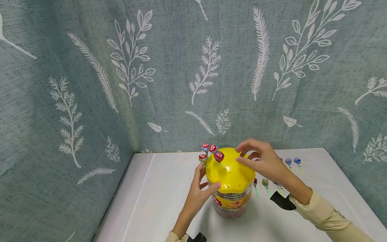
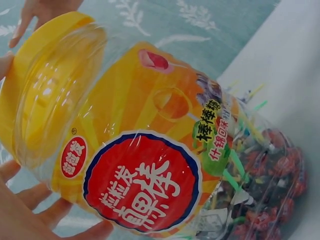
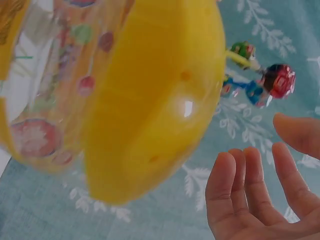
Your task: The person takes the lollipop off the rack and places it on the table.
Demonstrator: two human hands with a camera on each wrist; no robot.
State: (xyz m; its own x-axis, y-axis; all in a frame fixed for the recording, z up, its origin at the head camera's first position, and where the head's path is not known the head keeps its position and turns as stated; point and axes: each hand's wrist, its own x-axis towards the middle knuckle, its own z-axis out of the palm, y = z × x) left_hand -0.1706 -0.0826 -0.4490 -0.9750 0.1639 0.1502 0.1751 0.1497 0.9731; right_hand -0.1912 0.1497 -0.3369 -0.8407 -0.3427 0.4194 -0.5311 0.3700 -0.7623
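Observation:
A clear jar [image 1: 232, 203] with a yellow lid [image 1: 234, 173] stands upright on the white table. Several lollipops [image 1: 219, 157] stick up from the lid's left side. The left hand [image 1: 195, 196] grips the jar's left side, its thumb on the lid's edge; in the left wrist view, its fingers [image 2: 55, 212] lie along the jar [image 2: 142, 182], which has wrapped candies in its bottom. Over the lid's right part hovers the right hand [image 1: 267, 163], fingers bent and apart. In the right wrist view, nothing is between that hand's [image 3: 257, 195] fingers, beside the lid [image 3: 165, 100].
To the right of the jar, more lollipops [image 1: 265, 183] lie on the table [image 1: 163, 195], some partly hidden by the right hand and arm. A green-grey curtain [image 1: 178, 84] with white leaf prints rises behind and at both sides of the table.

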